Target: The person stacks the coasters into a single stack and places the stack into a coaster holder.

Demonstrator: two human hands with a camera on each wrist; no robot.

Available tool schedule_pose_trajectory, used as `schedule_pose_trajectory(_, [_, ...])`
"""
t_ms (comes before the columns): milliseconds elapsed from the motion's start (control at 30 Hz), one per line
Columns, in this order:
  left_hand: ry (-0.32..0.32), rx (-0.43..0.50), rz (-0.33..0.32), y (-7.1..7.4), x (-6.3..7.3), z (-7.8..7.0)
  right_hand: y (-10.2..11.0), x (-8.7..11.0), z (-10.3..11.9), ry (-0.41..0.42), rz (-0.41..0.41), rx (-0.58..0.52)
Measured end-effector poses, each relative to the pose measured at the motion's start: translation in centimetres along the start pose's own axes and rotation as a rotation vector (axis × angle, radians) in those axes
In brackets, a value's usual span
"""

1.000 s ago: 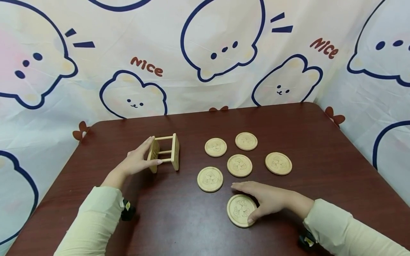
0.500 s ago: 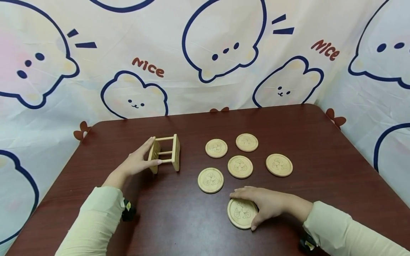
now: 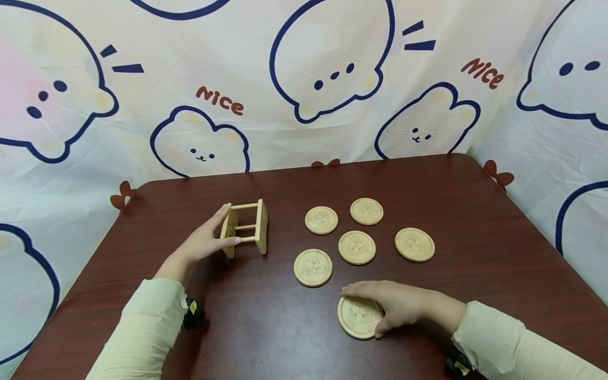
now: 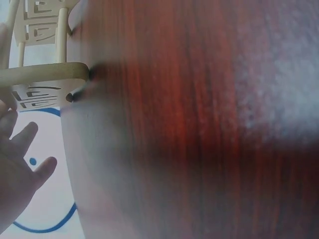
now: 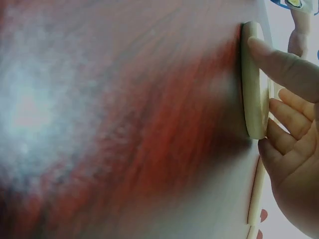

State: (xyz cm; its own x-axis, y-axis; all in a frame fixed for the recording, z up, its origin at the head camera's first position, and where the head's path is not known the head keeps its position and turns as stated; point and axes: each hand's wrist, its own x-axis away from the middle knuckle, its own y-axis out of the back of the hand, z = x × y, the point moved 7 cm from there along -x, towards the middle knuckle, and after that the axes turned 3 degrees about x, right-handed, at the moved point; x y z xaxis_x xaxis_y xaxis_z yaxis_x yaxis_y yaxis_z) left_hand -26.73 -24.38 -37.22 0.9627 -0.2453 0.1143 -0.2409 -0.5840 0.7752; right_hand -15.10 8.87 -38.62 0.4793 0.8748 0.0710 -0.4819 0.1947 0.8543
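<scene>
On the left of the table stands a small light-wood coaster rack (image 3: 260,227), with two side panels joined by rods. My left hand (image 3: 201,244) holds its left panel, thumb at the front and fingers reaching to the back. Cut-out slits show in the rack's panels (image 4: 37,75) in the left wrist view. Near the front, a round wooden coaster (image 3: 356,320) with engraved leaves lies flat. My right hand (image 3: 401,302) grips it by the rim, thumb on the near side and fingers on the far side. The right wrist view shows the coaster's thick edge (image 5: 251,94) beside the thumb.
Several matching coasters lie apart on the dark brown table (image 3: 266,327): one (image 3: 312,268) just beyond the right hand, one (image 3: 414,245) farther right, another (image 3: 366,211) toward the back. A cartoon-print cloth (image 3: 304,137) hangs behind the table.
My right hand has come down and drawn slightly nearer, its fingers and thumb now set on the coaster's rim. The left hand and the rack stay as they were.
</scene>
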Motion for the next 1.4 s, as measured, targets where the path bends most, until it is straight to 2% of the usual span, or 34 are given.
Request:
schedule_pose_trajectory(200, [0.027, 0.038, 0.005, 0.0, 0.1, 0.2, 0.1, 0.2, -0.3, -0.016, -0.023, -0.04])
schedule_pose_trajectory(667, [0.021, 0.093, 0.013, -0.3, -0.1, 0.3, 0.5, 0.9, -1.5, -0.062, -0.071, -0.026])
schedule_pose_trajectory(900, [0.031, 0.093, 0.005, -0.1, -0.1, 0.3, 1.0, 1.7, -2.4, -0.114, -0.091, -0.008])
schedule_pose_trajectory(1100, [0.034, 0.079, 0.003, -0.2, -0.1, 0.2, 1.4, 2.6, -3.4, -0.15, -0.123, -0.059])
schedule_pose_trajectory(1400, [0.039, 0.081, 0.009, 0.0, -0.1, 0.2, 2.3, 3.8, -4.8, -0.197, -0.188, -0.077])
